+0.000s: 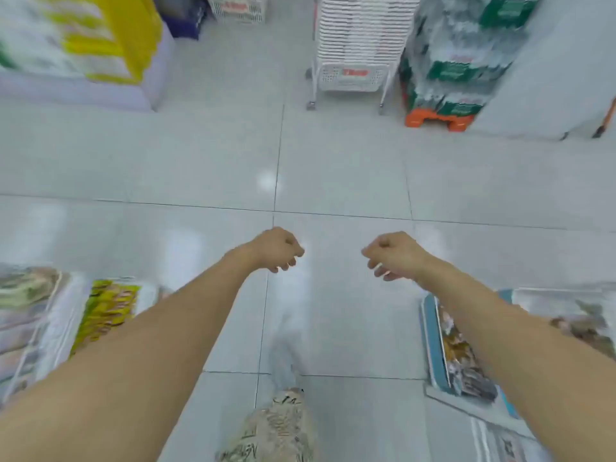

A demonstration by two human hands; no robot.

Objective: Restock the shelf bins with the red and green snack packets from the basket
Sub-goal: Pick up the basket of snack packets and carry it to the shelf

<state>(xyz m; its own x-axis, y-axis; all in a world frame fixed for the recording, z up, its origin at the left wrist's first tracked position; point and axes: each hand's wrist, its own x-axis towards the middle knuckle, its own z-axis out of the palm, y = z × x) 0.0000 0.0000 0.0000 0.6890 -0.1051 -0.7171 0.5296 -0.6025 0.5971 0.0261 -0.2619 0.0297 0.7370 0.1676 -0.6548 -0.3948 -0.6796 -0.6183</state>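
**Both hands empty above a shop aisle floor**

Snack packets: yellow-green packs [106, 315] blurred in a low shelf bin, near left; no red ones are discernible. Pale tiled floor [333, 168] runs ahead to a stack of white baskets [353, 45] (on a wheeled stand) beside shrink-wrapped bottles [456, 65]. Left hand [276, 250] and right hand [393, 255]: each grip loosely curled, holding nothing, apart over the floor.

I am holding both bare arms out in front of me, side by side. My left hand [278, 250] is hanging with its fingers loosely curled and holding nothing. My right hand [393, 255] is doing the same, a little apart from it.
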